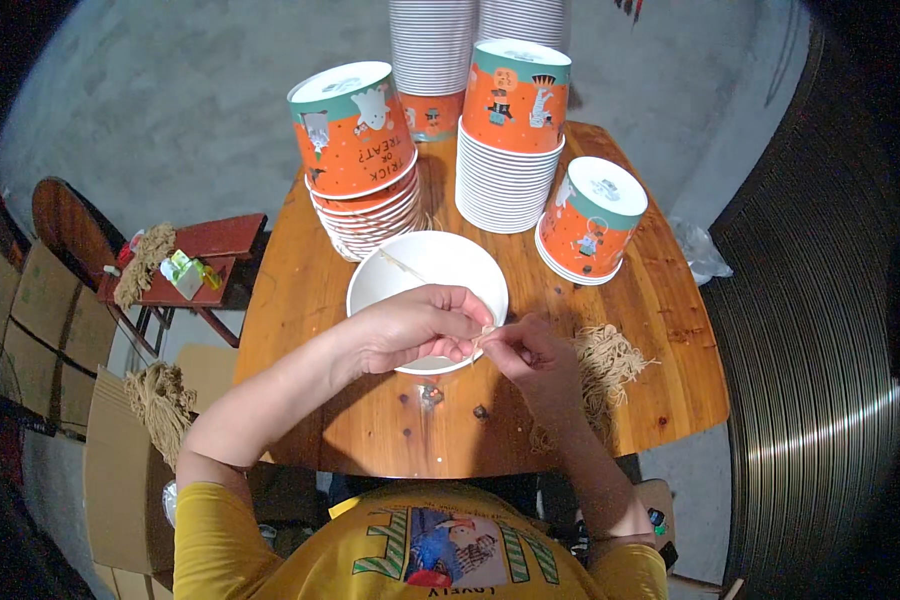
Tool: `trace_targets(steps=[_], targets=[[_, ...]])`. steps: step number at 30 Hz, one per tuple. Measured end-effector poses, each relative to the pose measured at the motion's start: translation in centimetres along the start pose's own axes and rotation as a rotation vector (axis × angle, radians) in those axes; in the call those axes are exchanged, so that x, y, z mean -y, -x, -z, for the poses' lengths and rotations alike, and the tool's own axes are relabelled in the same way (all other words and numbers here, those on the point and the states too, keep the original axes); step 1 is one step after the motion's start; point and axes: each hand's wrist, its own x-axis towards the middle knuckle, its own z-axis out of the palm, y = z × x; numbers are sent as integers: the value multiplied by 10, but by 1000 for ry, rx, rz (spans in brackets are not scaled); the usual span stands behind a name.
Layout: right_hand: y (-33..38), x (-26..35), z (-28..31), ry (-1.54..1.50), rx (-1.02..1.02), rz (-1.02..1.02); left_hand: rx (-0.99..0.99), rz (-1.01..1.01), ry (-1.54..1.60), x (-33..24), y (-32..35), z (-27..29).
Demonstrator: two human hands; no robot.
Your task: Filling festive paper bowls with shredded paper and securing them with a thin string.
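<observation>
A white paper bucket [375, 290] lies on the wooden table with its open mouth toward me and a pale strand of twine [398, 263] across its inside. In front of that mouth, my left hand [420, 325] and my right hand [538, 362] meet fingertip to fingertip. Both pinch a short piece of beige twine [484, 336]; its exact shape between the fingers is partly hidden. Right beside my right hand sits a loose heap of cut beige twine [612, 368], partly covered by the forearm.
Upside-down orange and green printed buckets stand stacked at left [355, 130], centre [515, 100] and right [590, 225]; taller white-rimmed stacks [430, 50] rise behind. Left of the table [670, 330] are a red bench [220, 238], twine bundles [160, 400] and cardboard boxes [120, 470]. A ribbed dark shutter [820, 300] lines the right.
</observation>
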Motion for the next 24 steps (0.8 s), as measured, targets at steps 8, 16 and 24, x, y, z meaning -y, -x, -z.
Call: trace_targets(steps=[8, 16, 24], targets=[[-2, 4, -5, 60, -24, 132, 9, 4, -60, 0, 1, 1], [-4, -5, -6, 10, -8, -6, -62, -102, -206, 4, 2, -3], [-3, 6, 4, 56, 13, 20, -57, -107, -385, 3, 4, -8]])
